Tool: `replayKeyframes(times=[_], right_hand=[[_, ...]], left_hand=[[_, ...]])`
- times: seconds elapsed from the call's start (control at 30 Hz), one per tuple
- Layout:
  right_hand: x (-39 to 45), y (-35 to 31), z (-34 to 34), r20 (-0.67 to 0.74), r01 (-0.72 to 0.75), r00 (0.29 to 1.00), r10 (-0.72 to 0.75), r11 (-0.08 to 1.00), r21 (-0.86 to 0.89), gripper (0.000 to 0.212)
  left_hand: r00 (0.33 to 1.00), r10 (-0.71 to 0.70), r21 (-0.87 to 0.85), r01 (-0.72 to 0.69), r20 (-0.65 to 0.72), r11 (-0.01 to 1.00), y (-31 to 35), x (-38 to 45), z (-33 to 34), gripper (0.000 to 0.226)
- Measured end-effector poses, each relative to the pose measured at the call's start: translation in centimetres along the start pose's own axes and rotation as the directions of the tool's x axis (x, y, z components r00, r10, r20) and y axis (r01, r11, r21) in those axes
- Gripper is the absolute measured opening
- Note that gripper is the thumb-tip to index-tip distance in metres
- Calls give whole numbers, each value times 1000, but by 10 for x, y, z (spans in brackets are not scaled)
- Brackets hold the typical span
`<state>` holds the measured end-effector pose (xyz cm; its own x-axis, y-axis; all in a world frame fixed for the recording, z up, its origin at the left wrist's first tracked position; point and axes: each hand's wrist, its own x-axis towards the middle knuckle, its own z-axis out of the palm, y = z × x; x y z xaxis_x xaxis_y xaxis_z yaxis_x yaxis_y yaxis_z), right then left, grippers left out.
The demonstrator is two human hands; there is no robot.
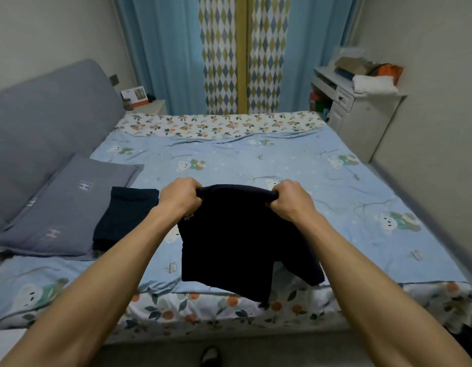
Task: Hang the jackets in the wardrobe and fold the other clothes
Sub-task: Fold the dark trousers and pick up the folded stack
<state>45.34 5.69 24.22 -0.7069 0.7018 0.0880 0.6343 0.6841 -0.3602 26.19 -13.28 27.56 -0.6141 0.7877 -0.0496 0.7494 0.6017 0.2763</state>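
The person stands at the near edge of the bed [282, 160], both bare arms stretched forward over it. The left hand [179, 197] and the right hand [291, 201] each grip the top edge of a dark navy garment [242, 239], the fingers of both curled tight around bunched cloth, one hand at each upper corner. The garment hangs down from the hands, held up above the light blue bedcover with its bear print; its lower hem reaches down over the near edge of the bed, where the floral sheet [229, 305] shows.

To the left of the held garment, a second dark garment [126, 215] lies folded flat on the cover, just beside a grey pillow [68, 205] that rests against the grey padded headboard [44, 120] at the left.

At the far side hang blue curtains [163, 54] with a diamond-patterned panel between them. A white desk [361, 112] stands at the far right, carrying piled items, and a small nightstand [150, 105] sits at the far left.
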Motion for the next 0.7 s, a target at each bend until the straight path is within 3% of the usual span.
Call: replayKeyframes(times=[0.2, 0.3, 0.47, 0.7], right_hand=[[37, 0, 27, 291, -9, 955, 66, 981, -192, 23], [64, 0, 48, 309, -11, 947, 88, 970, -243, 21], [148, -34, 70, 125, -9, 991, 38, 975, -224, 26], [248, -83, 55, -240, -4, 970, -24, 993, -117, 12]], left_hand=[[998, -40, 39, 39, 48, 999, -27, 39, 15, 21], [996, -81, 36, 80, 29, 996, -50, 72, 29, 24], [992, -127, -31, 127, -13, 991, -101, 157, 34, 36], [923, -115, -185, 48, -368, 982, -140, 241, 8, 57]])
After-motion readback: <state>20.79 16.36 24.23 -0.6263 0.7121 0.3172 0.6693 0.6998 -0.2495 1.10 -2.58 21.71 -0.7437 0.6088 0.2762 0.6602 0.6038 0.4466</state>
